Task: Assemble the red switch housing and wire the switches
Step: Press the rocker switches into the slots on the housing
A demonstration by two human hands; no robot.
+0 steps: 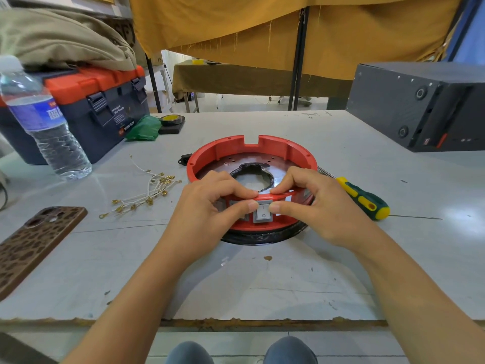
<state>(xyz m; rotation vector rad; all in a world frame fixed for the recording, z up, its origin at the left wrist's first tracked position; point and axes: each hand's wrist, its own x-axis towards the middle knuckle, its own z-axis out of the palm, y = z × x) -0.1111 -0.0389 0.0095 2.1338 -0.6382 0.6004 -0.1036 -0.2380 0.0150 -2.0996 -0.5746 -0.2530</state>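
Water bottle [44, 119], toolbox [86, 106], phone [34, 245], black box [425, 103] on table [262, 285]

A workshop: a scuffed white workbench [341, 271] carries a toolbox [86, 106] at its far left, a screwdriver [363, 199] to the right, with cloth-draped tables beyond the bench.
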